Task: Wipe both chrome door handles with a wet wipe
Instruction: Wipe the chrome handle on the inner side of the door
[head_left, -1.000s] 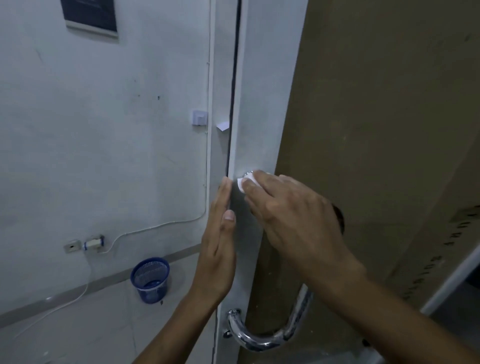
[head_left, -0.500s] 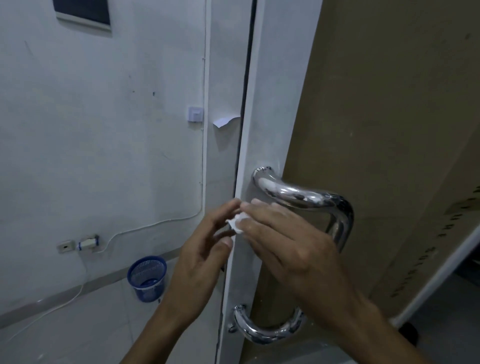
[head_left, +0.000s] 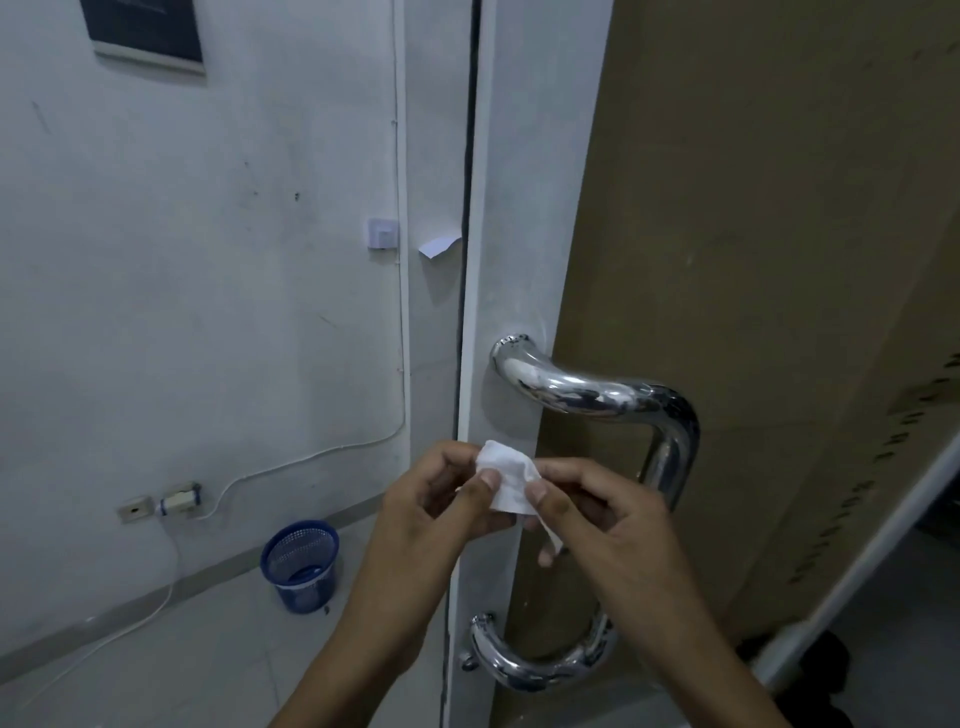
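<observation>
Refolding the wet wipe in front of the chrome door handle

Left hand (head_left: 431, 499) and right hand (head_left: 608, 525) both pinch the wet wipe (head_left: 508, 480) near the door edge, just below the chrome door handle (head_left: 597, 397); best turn a fresh, flat face outward before wrapping the bar.

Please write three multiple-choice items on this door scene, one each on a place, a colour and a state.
1. Where is the wet wipe?
A. draped on the handle
B. between both hands
C. in the basket

2. What colour is the mesh waste basket?
A. blue
B. red
C. green

3. How is the chrome door handle now?
A. gripped
B. wrapped in the wipe
C. untouched

Key: 1 B, the left hand and right hand pinch it; 2 A, its mesh is blue; 3 C, both hands are below its top bar.
</observation>
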